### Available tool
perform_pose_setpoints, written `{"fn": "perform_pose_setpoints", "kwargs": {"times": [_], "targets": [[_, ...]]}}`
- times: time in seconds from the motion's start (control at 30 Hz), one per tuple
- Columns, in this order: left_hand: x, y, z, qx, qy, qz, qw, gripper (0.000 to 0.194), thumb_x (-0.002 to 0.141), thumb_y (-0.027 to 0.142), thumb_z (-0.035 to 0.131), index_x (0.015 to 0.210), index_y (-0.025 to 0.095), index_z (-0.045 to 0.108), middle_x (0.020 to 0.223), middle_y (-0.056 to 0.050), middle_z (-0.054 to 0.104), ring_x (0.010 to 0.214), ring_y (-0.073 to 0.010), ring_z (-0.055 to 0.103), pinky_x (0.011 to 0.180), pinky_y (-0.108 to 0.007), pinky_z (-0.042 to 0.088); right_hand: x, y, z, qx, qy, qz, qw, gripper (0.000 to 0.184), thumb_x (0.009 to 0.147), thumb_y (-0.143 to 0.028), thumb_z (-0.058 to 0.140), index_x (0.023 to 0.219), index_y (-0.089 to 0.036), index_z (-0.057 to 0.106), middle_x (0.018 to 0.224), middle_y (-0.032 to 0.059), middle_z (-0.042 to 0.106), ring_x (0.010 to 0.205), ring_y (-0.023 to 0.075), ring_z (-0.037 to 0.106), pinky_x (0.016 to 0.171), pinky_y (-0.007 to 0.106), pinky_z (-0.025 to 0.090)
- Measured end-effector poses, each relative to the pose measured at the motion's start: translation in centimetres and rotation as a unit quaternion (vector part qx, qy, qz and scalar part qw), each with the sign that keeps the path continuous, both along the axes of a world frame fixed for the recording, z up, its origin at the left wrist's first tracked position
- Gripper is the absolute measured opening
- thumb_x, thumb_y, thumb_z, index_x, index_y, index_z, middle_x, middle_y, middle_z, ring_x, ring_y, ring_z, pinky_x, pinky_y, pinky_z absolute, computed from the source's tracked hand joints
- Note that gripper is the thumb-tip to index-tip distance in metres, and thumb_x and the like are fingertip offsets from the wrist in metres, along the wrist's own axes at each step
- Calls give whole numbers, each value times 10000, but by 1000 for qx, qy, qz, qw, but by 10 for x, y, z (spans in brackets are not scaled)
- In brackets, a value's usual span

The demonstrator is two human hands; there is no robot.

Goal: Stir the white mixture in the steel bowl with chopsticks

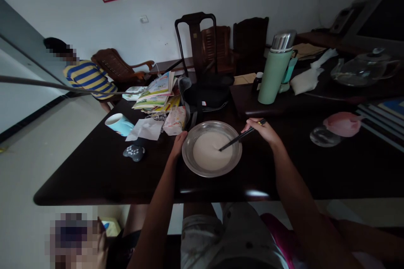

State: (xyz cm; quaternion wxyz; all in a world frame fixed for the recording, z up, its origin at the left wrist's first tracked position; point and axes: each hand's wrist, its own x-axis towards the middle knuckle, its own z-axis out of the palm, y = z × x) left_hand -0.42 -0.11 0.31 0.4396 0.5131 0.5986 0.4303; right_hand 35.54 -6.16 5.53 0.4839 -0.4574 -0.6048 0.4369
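Note:
A round metal bowl holding pale batter sits on the dark table near its front edge. My left hand grips the bowl's left rim, fingers curled on it. My right hand is closed on a pair of dark chopsticks, whose tips dip into the batter at the bowl's right side.
A green thermos, a black bag, stacked books, a blue mug, tissues, a glass pot and a pink lid crowd the table. Dark chairs stand behind. A person in a striped shirt sits far left.

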Motion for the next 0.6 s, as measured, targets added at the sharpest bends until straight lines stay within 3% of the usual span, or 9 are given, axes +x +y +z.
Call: {"fn": "perform_pose_setpoints", "kwargs": {"times": [0.13,0.23,0.33,0.43,0.53,0.6], "targets": [[-1,1,1,6,-10,-24,1000,447,613,708,722,655,272,629,697,20,689,1023,-249,559,872,-381,478,-11,0,0,-13,-41,75,996,422,840,-608,597,725,-217,709,786,45,775,808,240,697,707,333,481],[0,2,1,10,-14,-25,1000,436,657,691,698,677,262,621,721,18,694,1040,-250,552,903,-391,466,-10,1,-1,0,-47,43,998,393,842,-588,602,763,-221,717,859,51,783,866,245,694,699,325,473],[1,2,1,3,-22,-22,1000,403,678,655,711,668,270,593,716,38,683,1034,-237,540,908,-384,462,-1,2,-1,4,-30,-16,999,423,851,-594,582,694,-220,700,789,52,774,795,239,687,700,333,470],[2,1,0,1,-38,-18,999,383,733,616,698,667,262,570,706,29,664,999,-228,541,885,-375,466,-2,1,-1,-10,-27,22,999,447,854,-602,572,664,-215,693,735,49,763,734,229,676,683,331,464],[3,1,0,9,-48,-12,999,364,820,558,652,712,219,578,747,-2,647,914,-206,564,845,-368,473,-13,1,-1,-21,-40,83,996,412,841,-595,595,733,-214,708,821,52,781,798,231,685,668,315,457],[4,1,0,13,-53,-7,999,350,869,507,622,758,177,588,781,-14,629,842,-180,576,813,-356,475,-14,1,0,-8,-40,67,997,395,837,-589,605,763,-216,713,876,55,786,847,234,686,675,312,459]]}}
